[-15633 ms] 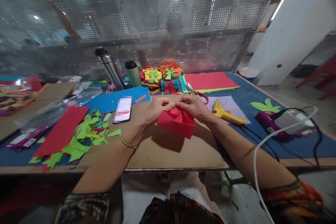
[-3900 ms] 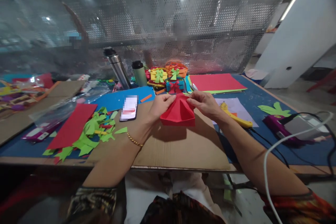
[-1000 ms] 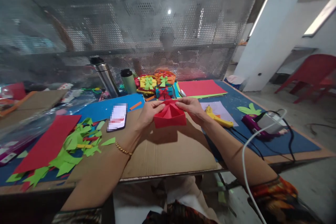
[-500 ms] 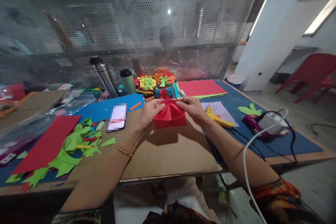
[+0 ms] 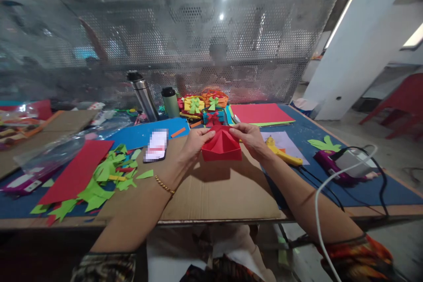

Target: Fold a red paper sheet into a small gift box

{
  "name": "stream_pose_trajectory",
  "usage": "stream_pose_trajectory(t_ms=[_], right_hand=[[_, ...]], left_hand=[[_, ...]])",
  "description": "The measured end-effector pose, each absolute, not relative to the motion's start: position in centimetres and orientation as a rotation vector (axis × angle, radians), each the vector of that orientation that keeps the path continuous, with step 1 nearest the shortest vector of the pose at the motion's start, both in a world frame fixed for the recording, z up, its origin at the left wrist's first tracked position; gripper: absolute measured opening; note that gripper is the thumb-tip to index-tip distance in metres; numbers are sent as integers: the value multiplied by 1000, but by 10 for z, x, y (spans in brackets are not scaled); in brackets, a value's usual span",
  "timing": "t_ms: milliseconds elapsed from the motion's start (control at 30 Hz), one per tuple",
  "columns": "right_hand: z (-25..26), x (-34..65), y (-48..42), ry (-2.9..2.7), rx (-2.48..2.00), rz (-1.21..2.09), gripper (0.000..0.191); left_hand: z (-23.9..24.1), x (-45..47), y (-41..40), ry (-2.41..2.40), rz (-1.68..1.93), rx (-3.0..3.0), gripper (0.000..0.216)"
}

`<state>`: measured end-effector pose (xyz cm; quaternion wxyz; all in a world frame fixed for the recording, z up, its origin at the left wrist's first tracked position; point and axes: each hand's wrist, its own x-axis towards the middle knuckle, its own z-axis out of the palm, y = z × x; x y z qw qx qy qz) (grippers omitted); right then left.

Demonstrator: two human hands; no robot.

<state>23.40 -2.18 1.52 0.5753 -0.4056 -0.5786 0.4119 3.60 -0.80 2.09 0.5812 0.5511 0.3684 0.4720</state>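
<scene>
A folded red paper piece (image 5: 222,146) is held up just above a sheet of brown cardboard (image 5: 214,189). My left hand (image 5: 194,142) pinches its upper left edge, fingers closed on the paper. My right hand (image 5: 250,137) pinches the upper right edge the same way. The fold rises to a peak between my fingertips. Both forearms reach in from the near edge of the table, and a gold bracelet (image 5: 164,183) sits on my left wrist.
A phone (image 5: 156,150), a red sheet (image 5: 77,170) and green paper scraps (image 5: 109,174) lie left. A steel flask (image 5: 143,95), green tumbler (image 5: 170,102) and small paper gift boxes (image 5: 205,108) stand behind. Yellow (image 5: 280,151) and purple (image 5: 333,168) glue guns with cables lie right.
Both hands have kept their pinch on the red fold, which looks a little more pressed together at the top. The view has shifted slightly; nothing on the table has moved.
</scene>
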Motion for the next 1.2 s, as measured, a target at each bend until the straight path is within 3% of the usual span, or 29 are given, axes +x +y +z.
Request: stream_pose_trajectory(t_ms=[200,367,667,1200], right_hand=[[15,237,-22,-1473,-974,910,40],[20,243,-18,-1679,-988,822,44],[16,236,-22,-1889,-946,563,18],[22,242,-23,-1770,-999,646,42]], left_hand=[[22,33,-9,870,1093,1340,44],[21,35,-10,900,1088,1444,34],[19,43,-26,960,875,1633,21],[26,36,-18,966,1007,1730,28]])
